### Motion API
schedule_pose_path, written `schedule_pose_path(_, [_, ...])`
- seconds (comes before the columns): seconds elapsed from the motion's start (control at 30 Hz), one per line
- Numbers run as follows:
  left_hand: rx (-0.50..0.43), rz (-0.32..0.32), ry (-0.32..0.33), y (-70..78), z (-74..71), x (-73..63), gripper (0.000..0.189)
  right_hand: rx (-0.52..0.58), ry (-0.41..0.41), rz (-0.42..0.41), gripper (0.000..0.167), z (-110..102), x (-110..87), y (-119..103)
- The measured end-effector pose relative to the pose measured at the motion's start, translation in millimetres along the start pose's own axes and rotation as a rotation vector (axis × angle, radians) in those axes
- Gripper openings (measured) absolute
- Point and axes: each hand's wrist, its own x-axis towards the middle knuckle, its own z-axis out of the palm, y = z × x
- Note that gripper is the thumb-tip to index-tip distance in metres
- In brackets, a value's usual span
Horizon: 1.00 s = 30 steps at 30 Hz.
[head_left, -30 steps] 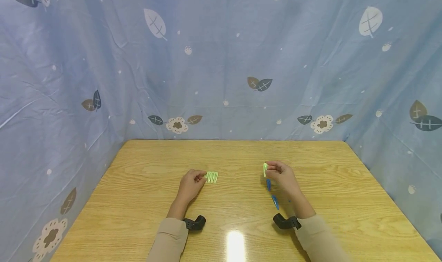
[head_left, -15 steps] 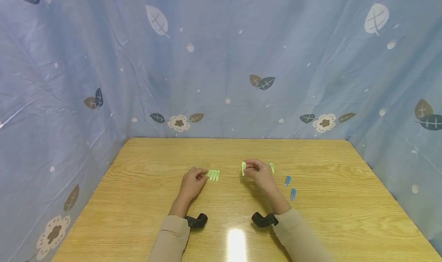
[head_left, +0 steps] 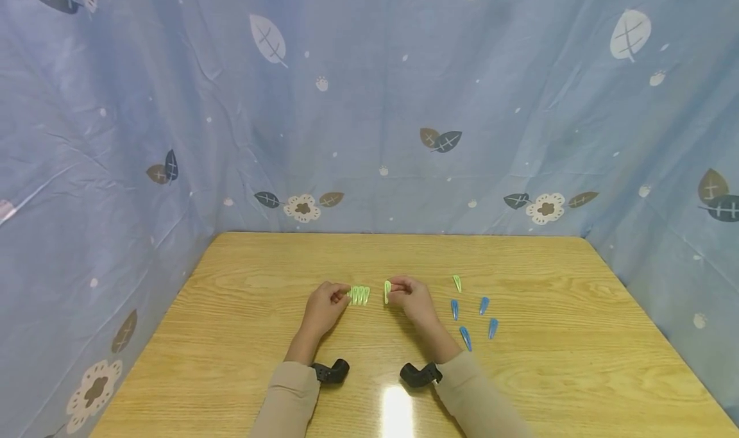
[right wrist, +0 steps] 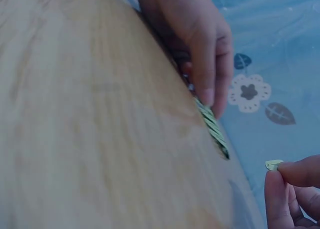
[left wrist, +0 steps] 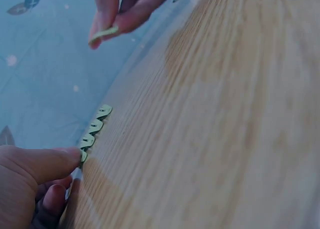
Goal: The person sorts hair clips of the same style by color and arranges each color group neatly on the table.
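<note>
In the head view, several yellow-green snap hair clips (head_left: pixel 360 295) stand side by side in a tight row on the table. My left hand (head_left: pixel 324 306) is at the row's left end, thumb and fingertips pinching the endmost hair clip (left wrist: pixel 83 156). Just right of the row, my right hand (head_left: pixel 412 300) pinches another yellow-green hair clip (head_left: pixel 387 292) between thumb and fingers. That held clip (right wrist: pixel 273 164) is raised off the table in the right wrist view, apart from the row.
Right of my right hand lie one loose yellow-green hair clip (head_left: pixel 457 283) and several blue hair clips (head_left: pixel 465 338). All rest on the wooden table (head_left: pixel 554 361), with a blue patterned curtain (head_left: pixel 369 104) around its back and sides.
My right hand has carried its yellow-green clip leftward, from over the blue clips to beside the row. The loose clips on the right are now uncovered. My left hand stays at the row.
</note>
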Motion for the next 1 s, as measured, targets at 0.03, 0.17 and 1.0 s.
schedule_pose_path(0.03, [0.000,0.000,-0.002,-0.2,0.1,-0.1,0.021,-0.007,-0.003,-0.004,0.030,3,-0.3,1])
schedule_pose_path(0.17, [-0.007,-0.009,-0.009,0.0,0.3,0.3,0.022,-0.015,-0.015,-0.016,0.031,11,-0.5,1])
schedule_pose_path(1.0, [-0.003,-0.012,-0.015,3.9,-1.6,-1.7,0.020,-0.325,0.051,-0.021,0.025,34,3.1,-2])
